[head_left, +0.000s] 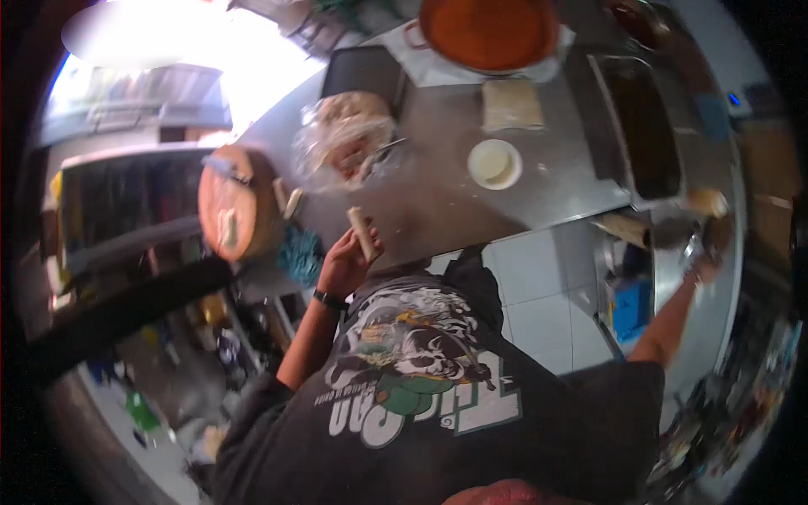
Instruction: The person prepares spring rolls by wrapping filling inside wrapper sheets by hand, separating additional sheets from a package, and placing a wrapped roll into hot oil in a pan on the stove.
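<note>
Head view: just left of centre, my left hand (343, 268) grasps a pale roll (360, 231) by its lower part, probably lightly so it keeps its shape. Far right, my right hand (707, 266) reaches out beside a shiny object (692, 247); whether it grips, I cannot tell.

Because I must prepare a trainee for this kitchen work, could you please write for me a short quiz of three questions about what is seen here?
1. Multiple choice: what does the person's left hand hold?
A) a knife
B) a pale roll
C) a plastic bag

2. True or false: the small white bowl stands directly on the metal table.

3. Fill in the colour: the large orange pan stands on a ____ sheet.

Key: 1. B; 2. true; 3. white.
</note>
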